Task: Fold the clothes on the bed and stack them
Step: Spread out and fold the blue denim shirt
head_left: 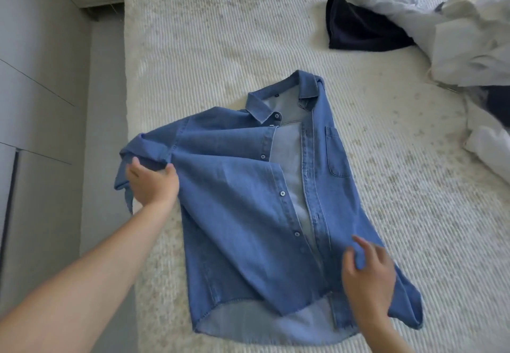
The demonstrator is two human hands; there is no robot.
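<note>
Lying front-up and unbuttoned near the bed's point(276, 21) left edge, the denim shirt point(234, 214) is mid-fold. The left hand point(153, 184) grips the bunched left sleeve; the right hand point(367, 272) seems to pinch a fold near the right hem, though blur hides the fingertips. Uneven pulling could skew the open placket, and the sleeve could slip off the mattress edge. The unfolded white pile point(469, 35) and dark garment point(358, 29) wait, well apart.

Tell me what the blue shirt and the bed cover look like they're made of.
The blue shirt looks like lightweight denim or chambray: matte washed blue, paler on the inside, with visible topstitching and buttons. The bed cover seems a woven or knitted cream textile, judging by its fine ribbed rows; the fibre can't be told.
</note>
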